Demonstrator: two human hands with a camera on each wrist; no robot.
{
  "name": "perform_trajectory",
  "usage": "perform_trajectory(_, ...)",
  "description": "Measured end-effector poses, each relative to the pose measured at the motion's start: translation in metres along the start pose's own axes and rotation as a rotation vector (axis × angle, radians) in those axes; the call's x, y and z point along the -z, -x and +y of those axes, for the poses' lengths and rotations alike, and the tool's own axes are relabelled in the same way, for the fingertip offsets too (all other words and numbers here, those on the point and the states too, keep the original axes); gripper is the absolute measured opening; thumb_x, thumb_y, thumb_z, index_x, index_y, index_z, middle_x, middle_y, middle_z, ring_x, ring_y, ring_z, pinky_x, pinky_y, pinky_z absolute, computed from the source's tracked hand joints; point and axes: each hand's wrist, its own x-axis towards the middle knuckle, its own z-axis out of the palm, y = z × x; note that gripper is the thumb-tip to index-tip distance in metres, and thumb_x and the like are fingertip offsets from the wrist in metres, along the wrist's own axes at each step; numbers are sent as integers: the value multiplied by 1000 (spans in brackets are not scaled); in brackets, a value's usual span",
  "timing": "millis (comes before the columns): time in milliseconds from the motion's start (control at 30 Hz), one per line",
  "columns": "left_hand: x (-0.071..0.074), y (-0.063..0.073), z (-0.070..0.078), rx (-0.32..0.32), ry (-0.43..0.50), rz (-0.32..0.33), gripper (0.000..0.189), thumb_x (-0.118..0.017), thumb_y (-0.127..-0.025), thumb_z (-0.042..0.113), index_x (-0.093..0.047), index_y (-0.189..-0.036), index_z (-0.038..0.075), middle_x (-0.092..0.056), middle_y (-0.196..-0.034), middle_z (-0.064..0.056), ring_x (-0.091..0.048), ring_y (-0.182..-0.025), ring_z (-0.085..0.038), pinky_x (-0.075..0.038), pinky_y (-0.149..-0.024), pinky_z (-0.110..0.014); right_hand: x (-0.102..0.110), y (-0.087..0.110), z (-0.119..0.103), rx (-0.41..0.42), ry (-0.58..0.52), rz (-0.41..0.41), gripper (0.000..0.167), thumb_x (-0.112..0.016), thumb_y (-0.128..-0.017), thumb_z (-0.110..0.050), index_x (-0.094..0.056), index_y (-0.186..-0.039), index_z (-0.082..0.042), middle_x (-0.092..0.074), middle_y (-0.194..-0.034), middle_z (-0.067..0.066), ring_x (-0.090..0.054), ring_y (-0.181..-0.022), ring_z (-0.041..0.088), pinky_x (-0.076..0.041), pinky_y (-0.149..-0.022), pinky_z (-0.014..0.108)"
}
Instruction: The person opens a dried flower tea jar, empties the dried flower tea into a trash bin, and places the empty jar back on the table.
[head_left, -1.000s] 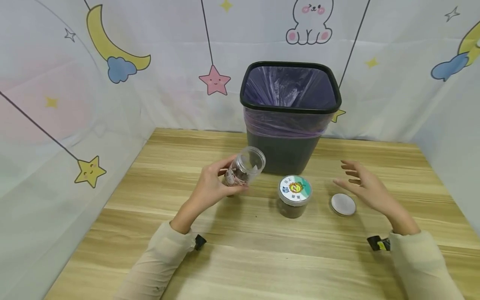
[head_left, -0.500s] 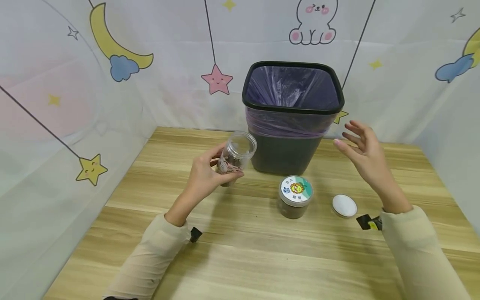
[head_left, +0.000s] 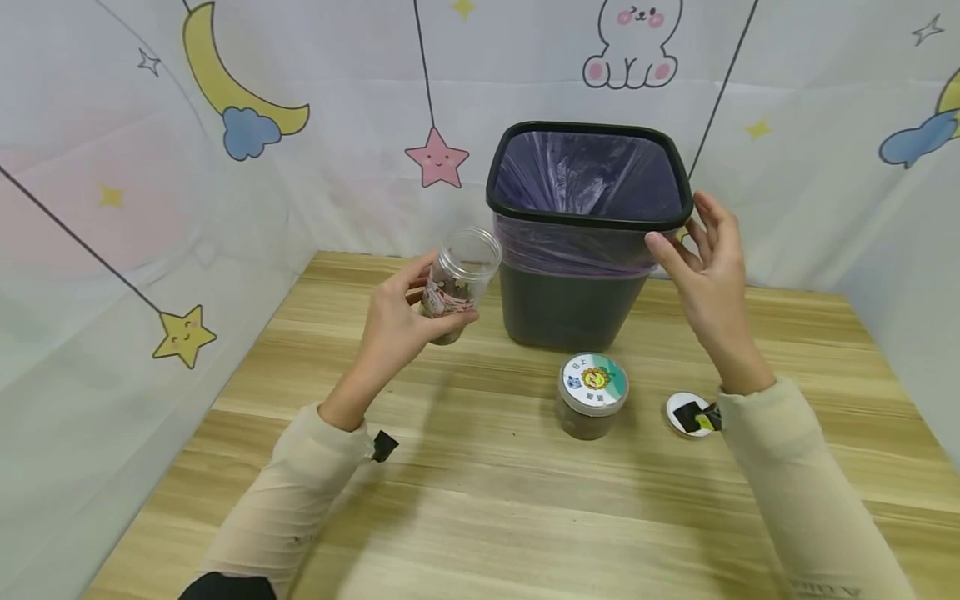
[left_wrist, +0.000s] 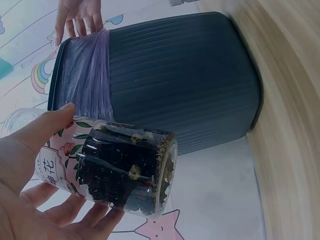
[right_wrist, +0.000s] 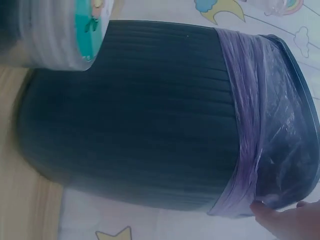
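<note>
My left hand [head_left: 397,321] holds a clear jar [left_wrist: 125,165], its fingers and thumb around the pink floral label. Dark dried bits with some pale pieces fill its lower part. The jar's lidless mouth tilts toward the trash can [head_left: 573,308], just left of it and above the table. My right hand [head_left: 708,283] is at the can's right rim corner, thumb in front on the purple bag [right_wrist: 245,120] and fingers round the side. A white round lid [head_left: 675,402] lies on the table below my right wrist, partly covered by a black strap piece.
A short tub [head_left: 592,396] with a sunflower-printed lid stands in front of the trash can. The wooden table [head_left: 480,517] ends at a white printed cloth [head_left: 360,167] behind, with more cloth at both sides.
My right hand has risen from beside the white lid up to the trash can's right rim. The left hand has lifted the jar higher and a little to the left.
</note>
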Motion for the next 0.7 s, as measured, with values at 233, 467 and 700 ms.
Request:
perform_trajectory(233, 3, -12, 6, -38, 2, 48, 75, -94, -68, 21, -62, -135, 16, -68, -118, -3, -64, -107, -19, -54, -92, -40, -11, -9, 1, 70, -18, 61, 73, -74, -89, -9, -33, -148, -1, -36, -154, 14, -36, -143, 23, -37, -111, 31)
perform_trajectory(467, 6, -28, 14, -96, -19, 89, 74, -94, -69, 18, -61, -136, 13, -67, -121, -4, -62, -107, -19, -53, -90, -40, -12, -11, 1, 86, -4, 74, 71, -75, -87, -9, -35, -145, -1, -35, -155, 13, -38, -141, 22, -40, -106, 29)
perform_trajectory(700, 10, -44, 20, -143, -63, 161, 76, -93, -69, 15, -60, -138, 14, -65, -128, -4, -60, -111, -18, -51, -92, -36, -15, -11, 2, 97, -31, 62, 63, -76, -87, -8, -36, -135, -7, -32, -156, 13, -44, -136, 27, -42, -96, 23)
